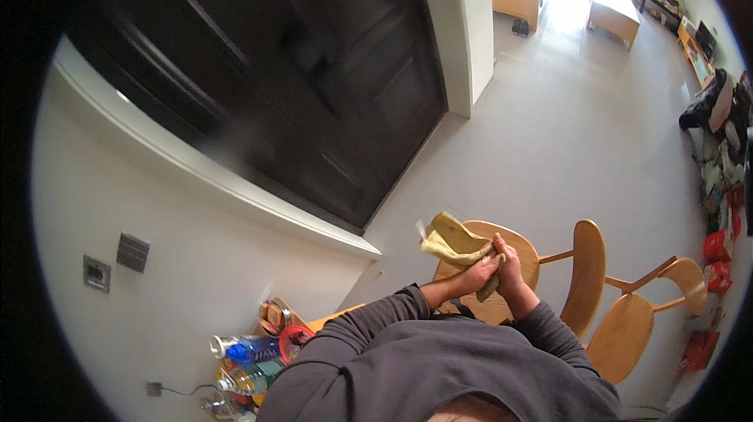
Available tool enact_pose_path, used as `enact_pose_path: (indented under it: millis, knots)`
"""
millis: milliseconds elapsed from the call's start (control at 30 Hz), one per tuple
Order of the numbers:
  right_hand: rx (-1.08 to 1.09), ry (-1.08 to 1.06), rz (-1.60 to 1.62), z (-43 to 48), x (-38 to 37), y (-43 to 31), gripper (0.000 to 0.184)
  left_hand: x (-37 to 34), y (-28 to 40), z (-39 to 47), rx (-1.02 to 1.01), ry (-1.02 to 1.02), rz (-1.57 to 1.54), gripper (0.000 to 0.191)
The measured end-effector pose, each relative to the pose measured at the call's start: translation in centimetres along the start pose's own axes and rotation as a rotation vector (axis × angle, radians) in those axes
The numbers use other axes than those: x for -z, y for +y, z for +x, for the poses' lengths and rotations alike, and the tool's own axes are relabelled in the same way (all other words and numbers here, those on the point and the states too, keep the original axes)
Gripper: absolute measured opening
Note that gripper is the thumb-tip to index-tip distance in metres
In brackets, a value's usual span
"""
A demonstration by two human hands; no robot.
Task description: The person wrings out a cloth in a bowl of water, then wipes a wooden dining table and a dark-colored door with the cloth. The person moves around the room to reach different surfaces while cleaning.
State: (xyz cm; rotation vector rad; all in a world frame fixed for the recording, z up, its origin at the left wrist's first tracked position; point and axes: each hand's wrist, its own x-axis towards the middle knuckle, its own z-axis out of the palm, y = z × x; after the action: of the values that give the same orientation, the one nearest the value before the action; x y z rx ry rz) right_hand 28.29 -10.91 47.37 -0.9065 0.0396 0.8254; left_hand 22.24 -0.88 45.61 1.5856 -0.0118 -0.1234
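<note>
A yellowish-green cloth (450, 239) is bunched between my two hands, its larger part spreading out to the left. My left hand (477, 276) grips it from the left side. Pressed close beside it, my right hand (510, 269) holds the other end, with the thumb up and a short tail of cloth hanging below. Both hands are above the seat of a wooden chair (526, 251), whose curved backrest (585, 269) stands to the right. How far the cloth is from the seat cannot be told.
A dark panelled door (306, 92) fills the upper left. Bottles (253, 351) and other items crowd a surface at my left. A second wooden chair (623, 336) stands at right. Red boxes (717, 245) and piled clothing (715, 104) line the right side; wooden furniture (615, 13) stands far ahead.
</note>
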Motion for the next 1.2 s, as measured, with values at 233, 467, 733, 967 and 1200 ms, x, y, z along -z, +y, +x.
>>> enact_pose_path:
  millis: [233,467,733,967,1200]
  knots:
    - [0.104,0.223,0.104,3.5,0.5,3.4,0.03,3.3,-3.7,1.9,0.044,-0.166,-0.153,0.041]
    - [0.276,0.626,0.256,7.8,-3.5,4.5,0.046,13.7,-3.9,5.1,0.287,-0.616,-0.041,0.053]
    - [0.451,0.261,0.501,9.1,-11.3,2.5,0.063,20.7,-2.3,9.2,0.642,-0.686,-0.576,0.085]
    - [0.361,0.209,0.452,10.4,-12.3,1.5,0.061,18.0,1.1,13.0,0.822,-0.421,-0.848,0.039]
    - [0.502,0.366,-0.341,8.4,-7.9,2.8,0.078,14.1,0.8,14.0,0.746,-0.365,-0.642,0.032]
